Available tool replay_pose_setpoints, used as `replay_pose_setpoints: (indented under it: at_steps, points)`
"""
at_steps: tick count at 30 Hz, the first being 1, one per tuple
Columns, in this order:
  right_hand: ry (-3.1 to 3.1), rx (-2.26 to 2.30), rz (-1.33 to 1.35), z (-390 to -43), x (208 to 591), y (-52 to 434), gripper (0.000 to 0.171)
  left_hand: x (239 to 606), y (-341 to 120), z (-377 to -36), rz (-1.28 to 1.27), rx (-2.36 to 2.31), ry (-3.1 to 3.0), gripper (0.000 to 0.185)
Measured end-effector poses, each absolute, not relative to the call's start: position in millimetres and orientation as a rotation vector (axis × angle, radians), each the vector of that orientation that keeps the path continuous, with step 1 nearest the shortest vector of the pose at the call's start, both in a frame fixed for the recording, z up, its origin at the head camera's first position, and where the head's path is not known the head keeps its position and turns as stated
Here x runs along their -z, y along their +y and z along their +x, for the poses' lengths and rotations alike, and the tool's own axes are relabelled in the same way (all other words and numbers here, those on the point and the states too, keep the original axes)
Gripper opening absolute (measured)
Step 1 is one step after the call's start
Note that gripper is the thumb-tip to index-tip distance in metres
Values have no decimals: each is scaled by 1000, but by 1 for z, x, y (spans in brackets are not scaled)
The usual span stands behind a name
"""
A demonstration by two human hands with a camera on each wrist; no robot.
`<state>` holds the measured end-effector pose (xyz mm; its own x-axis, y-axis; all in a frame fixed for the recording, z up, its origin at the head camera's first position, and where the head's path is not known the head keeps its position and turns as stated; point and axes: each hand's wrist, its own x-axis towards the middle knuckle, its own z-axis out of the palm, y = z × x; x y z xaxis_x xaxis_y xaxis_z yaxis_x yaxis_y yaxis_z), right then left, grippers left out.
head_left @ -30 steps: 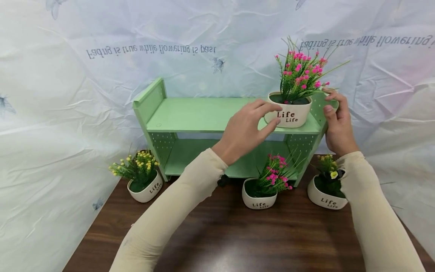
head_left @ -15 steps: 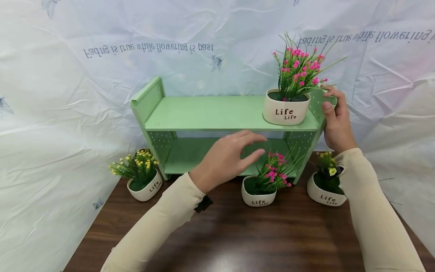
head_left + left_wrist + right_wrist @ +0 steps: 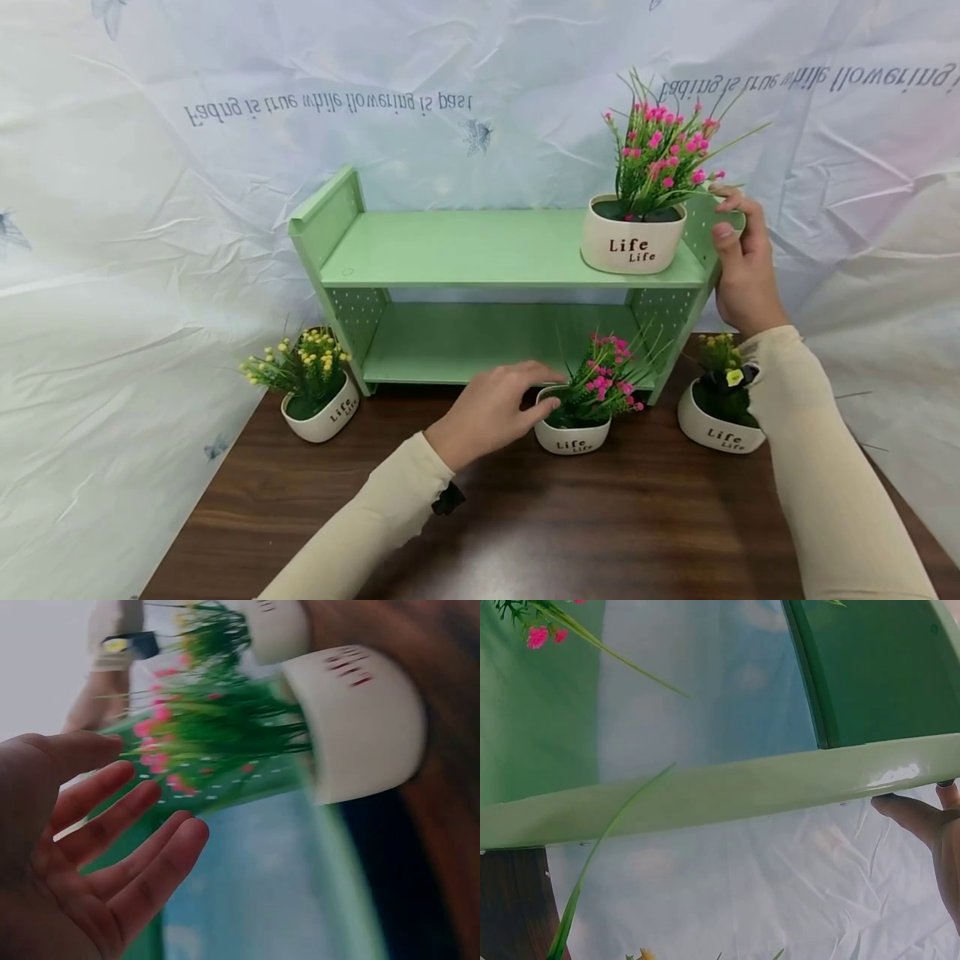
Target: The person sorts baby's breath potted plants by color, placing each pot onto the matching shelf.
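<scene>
My left hand [image 3: 491, 410], fingers spread and bent a little, is at the left rim of a white "Life" flowerpot [image 3: 572, 439] with pink artificial flowers on the table. In the left wrist view, a gap shows between the open fingers [image 3: 161, 877] and that pot [image 3: 367, 727]. With curled fingers, my right hand [image 3: 747, 279] grips the right side panel of a green two-tier shelf [image 3: 450, 246]. The right wrist view shows fingers [image 3: 907, 810] against the panel's edge. Another pink-flowered pot [image 3: 633, 243] stands upright at the right end of the top tier.
A yellow-flowered pot [image 3: 322, 417] stands left of the shelf on the dark wooden table [image 3: 525, 533]. Another yellow-flowered pot [image 3: 720, 429] is at the right, partly behind the right sleeve [image 3: 832, 467]. A pale printed cloth [image 3: 480, 50] hangs behind.
My left hand has left the pot on the top tier and moved down to the pink-flowered pot on the table. The right hand keeps its hold on the side panel.
</scene>
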<state>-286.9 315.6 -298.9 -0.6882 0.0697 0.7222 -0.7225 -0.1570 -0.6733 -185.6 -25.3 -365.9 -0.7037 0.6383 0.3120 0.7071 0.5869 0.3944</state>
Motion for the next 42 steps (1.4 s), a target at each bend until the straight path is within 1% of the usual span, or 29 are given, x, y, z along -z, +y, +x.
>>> replay_pose_setpoints:
  at_steps: [8, 17, 26, 34, 42]
  points:
    - [-1567, -1910, 759, -287, 298, 316, 30, 412, -23, -189, -1044, 884, -2743, 31]
    - [-1572, -1905, 758, -286, 298, 316, 33, 444, -16, -191, -1012, 891, -2767, 25]
    - [-1568, -1889, 784, -290, 299, 316, 34, 458, -6, -187, -978, 890, -2725, 14]
    - [-1582, -1877, 779, -288, 301, 316, 33, 467, -2, -186, -935, 789, -2676, 11]
    - [-1570, -1857, 789, -289, 300, 315, 34, 472, -2, -186, -924, 706, -2637, 13]
